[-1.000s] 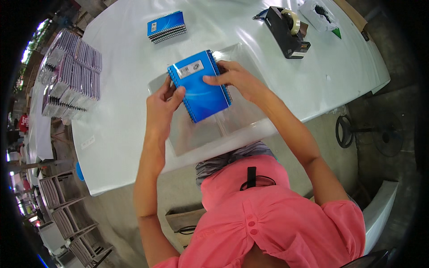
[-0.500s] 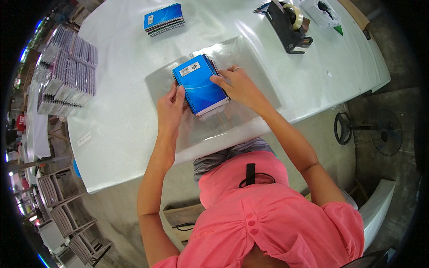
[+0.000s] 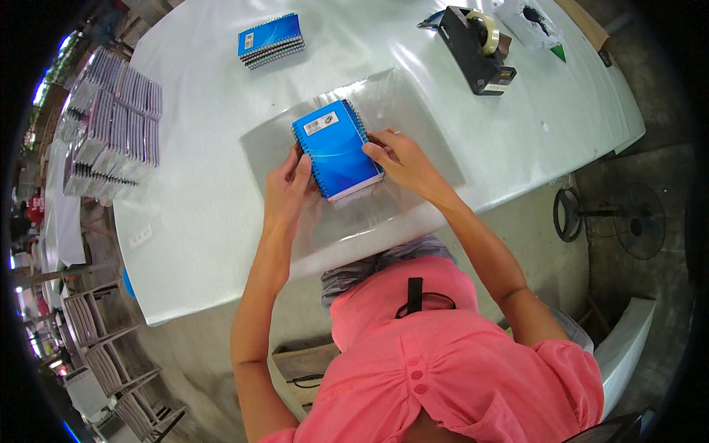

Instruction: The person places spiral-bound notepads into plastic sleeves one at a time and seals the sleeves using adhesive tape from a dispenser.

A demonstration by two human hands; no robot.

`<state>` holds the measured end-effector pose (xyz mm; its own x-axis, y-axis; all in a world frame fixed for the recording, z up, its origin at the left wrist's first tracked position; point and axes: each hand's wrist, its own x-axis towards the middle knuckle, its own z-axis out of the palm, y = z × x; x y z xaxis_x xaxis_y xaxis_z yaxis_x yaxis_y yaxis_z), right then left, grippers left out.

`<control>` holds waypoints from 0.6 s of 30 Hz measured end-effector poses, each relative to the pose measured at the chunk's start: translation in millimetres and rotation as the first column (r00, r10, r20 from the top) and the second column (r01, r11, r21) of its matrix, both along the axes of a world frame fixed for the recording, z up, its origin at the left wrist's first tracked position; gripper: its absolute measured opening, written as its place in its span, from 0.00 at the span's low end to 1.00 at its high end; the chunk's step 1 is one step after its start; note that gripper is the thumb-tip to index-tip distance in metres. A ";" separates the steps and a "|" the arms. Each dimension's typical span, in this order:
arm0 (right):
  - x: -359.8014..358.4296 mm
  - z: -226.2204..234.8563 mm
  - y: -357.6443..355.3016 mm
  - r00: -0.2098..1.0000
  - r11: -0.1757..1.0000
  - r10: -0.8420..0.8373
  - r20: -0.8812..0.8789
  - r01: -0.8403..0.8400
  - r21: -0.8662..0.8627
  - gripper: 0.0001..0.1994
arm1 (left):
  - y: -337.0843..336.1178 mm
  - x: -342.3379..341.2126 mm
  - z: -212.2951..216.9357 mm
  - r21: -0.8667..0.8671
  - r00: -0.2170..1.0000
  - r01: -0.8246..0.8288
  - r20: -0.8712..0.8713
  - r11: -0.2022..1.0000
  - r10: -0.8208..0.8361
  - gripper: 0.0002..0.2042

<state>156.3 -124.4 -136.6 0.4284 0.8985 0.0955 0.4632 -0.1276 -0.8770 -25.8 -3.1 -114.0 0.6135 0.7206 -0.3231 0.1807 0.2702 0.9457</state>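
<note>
A small stack of blue spiral notebooks (image 3: 341, 159) lies tilted on clear plastic sheets (image 3: 425, 122) in the middle of the table. The top cover is blue with a white label, and wire coils show along both long sides of the stack. My left hand (image 3: 286, 183) holds its left side, thumb near the coil and fingers partly hidden behind the edge. On the opposite side my right hand (image 3: 401, 162) grips the stack, thumb by the cover's edge. Both hands are closed around the notebooks.
Another blue notebook stack (image 3: 272, 38) sits at the far side of the table (image 3: 199, 244). Wrapped notebooks (image 3: 118, 122) are piled at the left. At the far right stand a black tape dispenser (image 3: 473, 55) and a white plastic bag (image 3: 528, 22). A fan (image 3: 639, 221) is beyond the right edge.
The notebooks in the stack are more evenly lined up than before. Both hands have shifted slightly with it, still at its two sides.
</note>
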 end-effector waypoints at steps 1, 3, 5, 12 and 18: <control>-1.4 0.2 -2.7 0.996 0.996 -0.051 -0.079 0.057 0.067 0.24 | 2.0 -6.1 -12.9 0.054 0.996 -0.084 0.014 0.995 0.084 0.27; 12.2 -4.0 -11.0 0.983 0.983 -0.103 -0.153 0.124 0.136 0.23 | 4.7 -20.1 -32.1 0.109 0.987 -0.161 0.042 0.981 0.158 0.27; 38.8 -12.3 -29.7 0.825 0.914 -0.404 0.396 0.347 0.210 0.17 | 3.6 -37.4 -41.8 0.683 0.990 -0.052 -0.061 0.729 0.128 0.29; 53.7 -14.3 -46.3 0.701 0.821 -0.409 0.584 0.562 -0.100 0.15 | -12.4 -41.9 -29.9 0.589 0.993 0.043 -0.111 0.807 0.028 0.30; 53.6 3.8 -47.9 0.817 0.822 -0.491 0.301 0.549 -0.150 0.12 | -11.1 -41.0 -35.0 0.686 0.983 0.163 -0.173 0.709 -0.060 0.30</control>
<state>209.9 -172.3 -132.9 0.8270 0.5558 0.0845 0.4611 -0.5845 -0.6677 -66.9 -14.3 -149.0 0.6946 0.7014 0.1599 0.2990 -0.4836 0.8226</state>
